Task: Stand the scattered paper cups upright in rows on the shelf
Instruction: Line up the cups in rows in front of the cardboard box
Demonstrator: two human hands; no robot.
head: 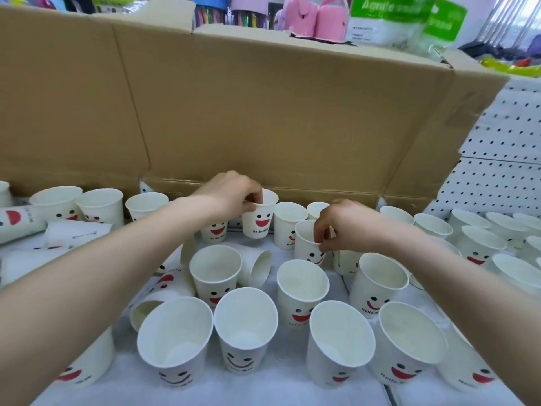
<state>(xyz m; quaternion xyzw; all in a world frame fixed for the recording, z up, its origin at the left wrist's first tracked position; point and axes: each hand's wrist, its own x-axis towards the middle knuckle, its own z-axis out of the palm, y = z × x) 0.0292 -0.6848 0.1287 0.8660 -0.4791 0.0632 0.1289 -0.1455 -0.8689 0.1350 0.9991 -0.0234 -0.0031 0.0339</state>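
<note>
White paper cups with red smiley faces cover the white shelf (281,388). My left hand (231,191) pinches the rim of an upright cup (259,221) near the cardboard box. My right hand (339,227) pinches the rim of another upright cup (307,247) just right of it. Several cups stand upright in front rows, such as one cup (246,326) near me. One cup lies on its side (256,268) between the rows. More tipped cups (164,288) lie under my left forearm.
A large cardboard box (263,112) walls off the back of the shelf. More cups lie on their sides at the far left (20,224). Upright cups (480,244) fill the right side, below a white pegboard panel (503,142). Pink and green goods sit above the box.
</note>
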